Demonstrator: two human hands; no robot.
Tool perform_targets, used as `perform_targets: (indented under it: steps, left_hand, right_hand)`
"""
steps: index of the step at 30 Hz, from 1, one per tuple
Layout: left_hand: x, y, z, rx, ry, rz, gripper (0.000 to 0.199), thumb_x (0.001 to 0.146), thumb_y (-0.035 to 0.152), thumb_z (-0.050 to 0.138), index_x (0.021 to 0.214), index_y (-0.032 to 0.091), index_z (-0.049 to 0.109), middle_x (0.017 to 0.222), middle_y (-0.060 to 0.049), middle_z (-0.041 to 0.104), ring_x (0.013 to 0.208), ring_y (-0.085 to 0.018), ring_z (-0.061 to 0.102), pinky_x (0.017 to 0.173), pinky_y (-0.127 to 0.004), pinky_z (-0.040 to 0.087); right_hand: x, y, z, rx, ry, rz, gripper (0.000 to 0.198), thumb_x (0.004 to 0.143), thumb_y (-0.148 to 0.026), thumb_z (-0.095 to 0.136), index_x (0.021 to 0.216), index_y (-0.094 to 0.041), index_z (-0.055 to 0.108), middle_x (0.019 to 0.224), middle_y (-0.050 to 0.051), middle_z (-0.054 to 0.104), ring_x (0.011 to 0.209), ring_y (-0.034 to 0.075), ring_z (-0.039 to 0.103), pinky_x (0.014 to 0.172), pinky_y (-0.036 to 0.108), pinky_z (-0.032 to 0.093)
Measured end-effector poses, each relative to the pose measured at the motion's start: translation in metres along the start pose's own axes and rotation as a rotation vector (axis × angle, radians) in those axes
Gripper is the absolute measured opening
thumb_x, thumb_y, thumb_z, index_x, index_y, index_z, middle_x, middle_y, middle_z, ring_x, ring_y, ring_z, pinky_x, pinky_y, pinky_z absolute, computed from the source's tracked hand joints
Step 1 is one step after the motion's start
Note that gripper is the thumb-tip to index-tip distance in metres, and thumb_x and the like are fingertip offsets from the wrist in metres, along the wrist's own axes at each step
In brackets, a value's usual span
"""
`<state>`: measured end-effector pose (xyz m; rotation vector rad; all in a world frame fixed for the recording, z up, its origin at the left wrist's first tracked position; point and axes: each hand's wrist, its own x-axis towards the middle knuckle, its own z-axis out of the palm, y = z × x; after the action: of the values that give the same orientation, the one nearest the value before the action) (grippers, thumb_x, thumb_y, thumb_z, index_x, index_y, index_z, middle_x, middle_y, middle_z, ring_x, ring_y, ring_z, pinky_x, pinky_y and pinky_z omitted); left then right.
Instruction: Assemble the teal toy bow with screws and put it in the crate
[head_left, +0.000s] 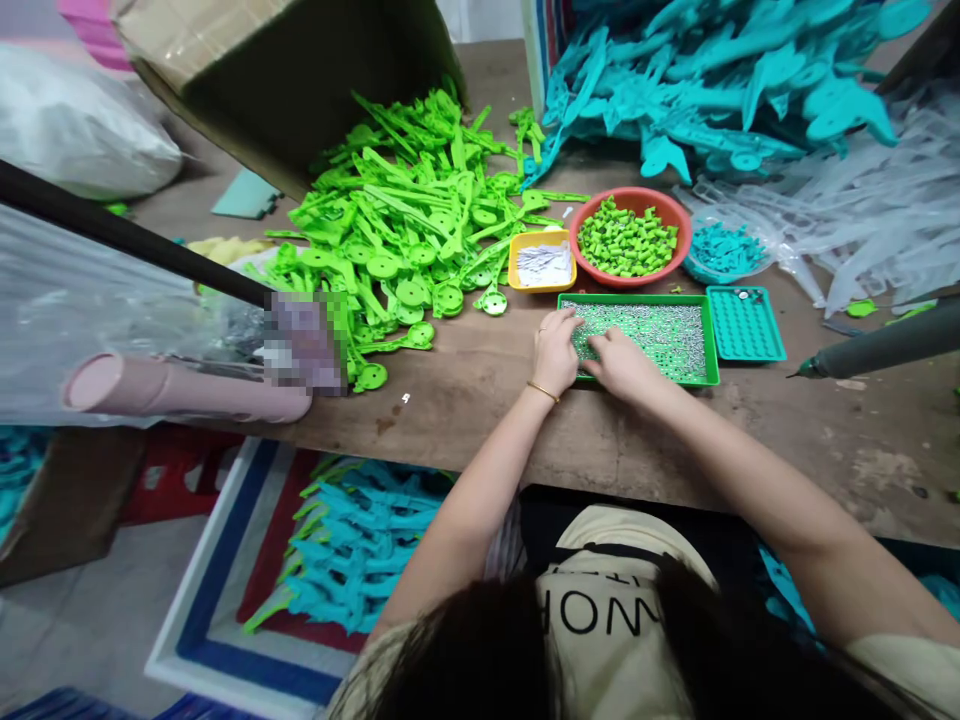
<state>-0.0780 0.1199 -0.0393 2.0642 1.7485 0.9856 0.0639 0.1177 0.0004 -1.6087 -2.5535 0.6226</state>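
Note:
A shallow green tray (pixel 711 345) lies on the table, its bottom strewn with small silvery metal pieces, too small to name. My left hand (pixel 556 352) reaches over the tray's left end with its fingers bent together and the tips among the pieces. Close beside it, my right hand (pixel 624 366) comes over the front rim with curled fingers pointing left. Whatever lies between the fingertips of either hand is too small to make out. A teal tray with rows of round dimples (pixel 750 325) adjoins the green tray on the right.
Behind the trays stand a yellow dish (pixel 516 262) of thin metal pins, a red bowl (pixel 576 245) of green plugs and a clear bowl (pixel 766 262) of teal pieces. Green plastic parts (pixel 412 230) heap at left, teal ones (pixel 705 90) at back right. A pink cylinder (pixel 187 388) lies at left.

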Motion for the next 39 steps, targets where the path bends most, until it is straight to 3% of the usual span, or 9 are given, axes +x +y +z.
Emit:
perform_targets:
  steps: [3,6,11,14,20,27,31,35,39]
  left_hand:
    - [-0.006,-0.003,0.002,-0.004,0.146,-0.099,0.045,0.083,0.005,0.037,0.120,0.016,0.059,0.137,-0.015,0.051,0.130,-0.026,0.043,0.112,-0.049,0.035]
    - [-0.008,-0.005,0.005,-0.058,0.162,-0.117,0.043,0.085,0.007,0.035,0.121,0.016,0.056,0.126,-0.014,0.058,0.124,-0.025,0.048,0.112,-0.048,0.037]
    - [-0.007,-0.006,0.009,-0.124,0.167,-0.103,0.041,0.082,0.005,0.034,0.114,0.016,0.057,0.120,-0.013,0.059,0.120,-0.023,0.052,0.109,-0.043,0.041]
    - [-0.006,-0.006,0.009,-0.142,0.184,-0.093,0.039,0.084,0.005,0.033,0.114,0.016,0.056,0.118,-0.013,0.059,0.118,-0.021,0.054,0.108,-0.041,0.043]
    - [-0.007,-0.008,0.008,-0.162,0.186,-0.109,0.036,0.086,0.008,0.034,0.114,0.015,0.054,0.117,-0.013,0.061,0.117,-0.022,0.055,0.108,-0.042,0.043]
    - [-0.008,-0.008,0.010,-0.195,0.211,-0.103,0.036,0.084,0.006,0.034,0.112,0.017,0.055,0.117,-0.013,0.061,0.117,-0.021,0.056,0.108,-0.041,0.044]
    - [-0.008,-0.008,0.010,-0.168,0.218,-0.106,0.036,0.085,0.006,0.034,0.111,0.019,0.055,0.116,-0.011,0.061,0.117,-0.020,0.056,0.107,-0.041,0.046]
    - [-0.009,-0.010,0.009,-0.145,0.193,-0.104,0.035,0.086,0.006,0.034,0.111,0.017,0.055,0.117,-0.011,0.060,0.118,-0.020,0.055,0.108,-0.040,0.045]
    - [-0.009,-0.010,0.009,-0.161,0.172,-0.116,0.034,0.086,0.007,0.034,0.111,0.016,0.056,0.118,-0.013,0.060,0.119,-0.021,0.054,0.109,-0.041,0.043]
  right_hand:
    - [0.011,-0.008,0.005,0.042,-0.008,-0.146,0.019,0.091,-0.021,0.051,0.099,-0.016,0.068,0.100,0.010,0.061,0.093,0.019,0.059,0.089,0.029,0.047]
    - [0.001,0.032,-0.005,0.030,0.059,-0.130,0.024,0.091,-0.019,0.046,0.091,-0.016,0.069,0.096,0.011,0.063,0.097,0.023,0.057,0.092,0.037,0.047]
    - [-0.010,0.098,-0.012,-0.004,0.231,-0.007,0.042,0.090,-0.028,0.048,0.126,-0.009,0.058,0.140,0.021,0.048,0.131,0.037,0.042,0.109,0.058,0.034]
    - [0.006,0.077,0.003,0.077,0.143,-0.148,0.051,0.093,-0.028,0.043,0.138,-0.004,0.047,0.149,0.022,0.040,0.142,0.035,0.033,0.117,0.059,0.027]
    - [0.011,0.027,0.008,0.131,-0.043,-0.464,0.039,0.095,-0.024,0.041,0.124,-0.014,0.063,0.138,0.009,0.057,0.133,0.021,0.048,0.116,0.038,0.037]
    - [-0.043,0.112,-0.027,-0.121,0.107,-0.177,0.039,0.095,-0.031,0.040,0.119,-0.015,0.067,0.123,0.017,0.060,0.115,0.032,0.054,0.101,0.052,0.045]
    - [-0.034,0.073,-0.014,-0.037,0.102,0.025,0.046,0.090,-0.040,0.054,0.128,-0.014,0.060,0.106,0.017,0.056,0.100,0.030,0.057,0.091,0.046,0.049]
    - [0.000,0.010,0.003,0.116,0.030,-0.123,0.034,0.087,-0.028,0.059,0.118,-0.015,0.066,0.107,0.013,0.058,0.098,0.024,0.059,0.093,0.037,0.049]
    - [0.017,0.019,-0.002,0.122,0.017,-0.231,0.023,0.091,-0.018,0.050,0.095,-0.018,0.073,0.100,0.009,0.065,0.100,0.022,0.058,0.096,0.036,0.047]
